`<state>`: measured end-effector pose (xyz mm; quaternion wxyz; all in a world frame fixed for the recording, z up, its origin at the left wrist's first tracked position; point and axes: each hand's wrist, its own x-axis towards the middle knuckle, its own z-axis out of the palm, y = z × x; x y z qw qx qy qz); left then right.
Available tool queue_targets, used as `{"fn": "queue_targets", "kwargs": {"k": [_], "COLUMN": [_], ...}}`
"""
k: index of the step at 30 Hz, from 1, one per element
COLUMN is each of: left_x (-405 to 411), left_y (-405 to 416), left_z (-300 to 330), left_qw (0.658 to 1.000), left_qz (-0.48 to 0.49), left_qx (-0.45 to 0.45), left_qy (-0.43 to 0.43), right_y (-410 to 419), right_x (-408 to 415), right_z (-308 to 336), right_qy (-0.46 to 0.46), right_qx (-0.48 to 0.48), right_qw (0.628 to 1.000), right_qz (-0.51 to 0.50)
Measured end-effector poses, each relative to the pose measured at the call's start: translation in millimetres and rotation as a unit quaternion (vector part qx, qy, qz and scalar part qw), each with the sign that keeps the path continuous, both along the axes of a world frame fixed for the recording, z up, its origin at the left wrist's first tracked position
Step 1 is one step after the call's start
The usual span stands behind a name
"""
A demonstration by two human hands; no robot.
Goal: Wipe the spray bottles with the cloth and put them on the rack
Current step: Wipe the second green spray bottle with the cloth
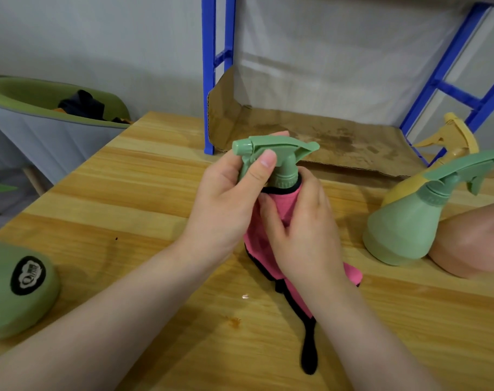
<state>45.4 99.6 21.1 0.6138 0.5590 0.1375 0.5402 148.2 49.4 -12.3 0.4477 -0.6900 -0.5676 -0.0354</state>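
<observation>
Two hands meet at the middle of the table [144, 176]. The left hand [226, 204] pinches the green trigger head of a spray bottle [271, 159], thumb curled over its neck. The right hand [299, 230] wraps the pink cloth [271, 218] round the bottle's body, grip pressed tight on it. At three o'clock stand a green bottle [403, 221] and a yellow bottle [449, 142]. The blue rack [217, 52] rises at twelve o'clock, cardboard [324, 136] on its bottom shelf.

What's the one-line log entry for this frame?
stage: wiping | left hand: grips sprayer head | right hand: presses pink cloth round bottle | rack: empty
</observation>
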Motion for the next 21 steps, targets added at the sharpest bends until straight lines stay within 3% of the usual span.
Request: {"fn": "queue_targets", "kwargs": {"k": [10, 21], "left_x": [-10.9, -21.8], "left_y": [15.2, 36.5], "left_z": [10.2, 14.5], "left_qw": [0.991, 0.962], "left_qz": [0.055, 0.101], "left_qx": [-0.11, -0.221], "left_qy": [-0.06, -0.123], "right_y": [-3.0, -10.9], "right_x": [-0.8, 0.0], "right_z": [-0.2, 1.1], "right_qy": [-0.03, 0.005], "right_qx": [-0.029, -0.06], "right_qw": [0.999, 0.996], "right_qz": [0.022, 0.071]}}
